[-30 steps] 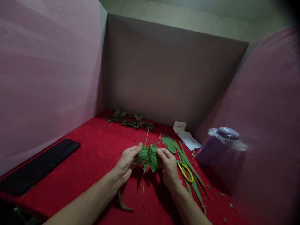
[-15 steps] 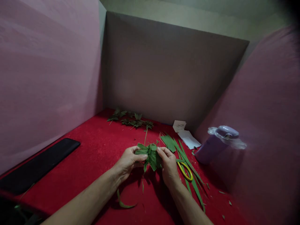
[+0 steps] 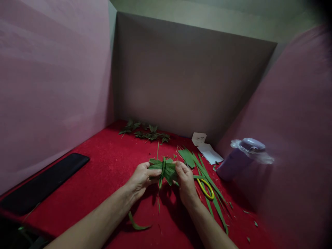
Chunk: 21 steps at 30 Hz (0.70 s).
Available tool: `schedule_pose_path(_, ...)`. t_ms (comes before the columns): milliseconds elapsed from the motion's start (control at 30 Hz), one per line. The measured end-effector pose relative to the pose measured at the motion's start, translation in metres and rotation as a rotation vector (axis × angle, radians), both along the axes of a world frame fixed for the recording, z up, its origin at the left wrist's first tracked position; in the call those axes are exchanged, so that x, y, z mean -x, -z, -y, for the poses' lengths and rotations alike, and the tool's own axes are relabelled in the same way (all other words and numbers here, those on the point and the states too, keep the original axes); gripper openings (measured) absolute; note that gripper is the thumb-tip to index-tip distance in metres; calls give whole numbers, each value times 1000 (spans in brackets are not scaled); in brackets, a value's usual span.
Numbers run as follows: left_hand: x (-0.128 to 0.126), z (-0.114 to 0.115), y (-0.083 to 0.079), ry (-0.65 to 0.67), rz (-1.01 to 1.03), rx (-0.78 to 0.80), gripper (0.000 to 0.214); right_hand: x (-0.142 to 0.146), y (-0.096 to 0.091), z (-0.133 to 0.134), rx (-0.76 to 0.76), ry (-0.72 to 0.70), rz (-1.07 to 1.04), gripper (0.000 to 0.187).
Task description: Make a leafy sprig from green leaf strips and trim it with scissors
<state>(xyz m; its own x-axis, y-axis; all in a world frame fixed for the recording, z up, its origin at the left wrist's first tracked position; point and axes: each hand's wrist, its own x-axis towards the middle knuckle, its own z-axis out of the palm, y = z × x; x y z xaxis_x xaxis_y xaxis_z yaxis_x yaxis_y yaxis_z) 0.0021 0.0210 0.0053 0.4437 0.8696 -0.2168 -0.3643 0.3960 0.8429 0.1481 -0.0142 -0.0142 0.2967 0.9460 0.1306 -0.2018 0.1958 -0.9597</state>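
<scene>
One head view: I note left hand [image 3: 140,178] and right hand [image 3: 186,181] pinching opposite sides of the leaf bundle [image 3: 169,171] above the red table [image 3: 111,152]. Its middle appears gathered; sprigs [image 3: 153,129] lie aside; what remains I cannot tell.

The 2 hands [image 3: 141,177] [image 3: 186,181] partly hide the leaf bundle [image 3: 168,171]; marks on the white card [image 3: 199,139] are illegibly small.

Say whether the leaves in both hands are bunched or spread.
Spread: the leaves fan out sideways between the left hand and right hand.
</scene>
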Motion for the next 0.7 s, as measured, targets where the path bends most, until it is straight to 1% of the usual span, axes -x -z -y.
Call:
schedule_pose_path(167, 1, 1, 0, -37, 14, -13, 25, 5, -5, 2, -31, -17, 49, 23)
schedule_pose_path(333, 1, 3, 0, -48, 10, -34, 28, 8, -7, 3, -48, 3, 111, 19)
schedule_pose_path(467, 0, 4, 0, -43, 0, -46, 27, 8, -5, 2, -32, 32, 109, 18)
schedule_pose_path(567, 1, 3, -3, -47, -3, -54, 25, 7, -3, 0, -11, 69, 80, 19)
schedule_pose_path(633, 3, 0, -8, -96, 16, -74, 24, 5, -2, -2, -2, 113, 57, 21)
schedule_pose_path(700, 6, -3, -13, -201, 26, -115, 25, 3, 1, -4, 7, 162, 35, 22)
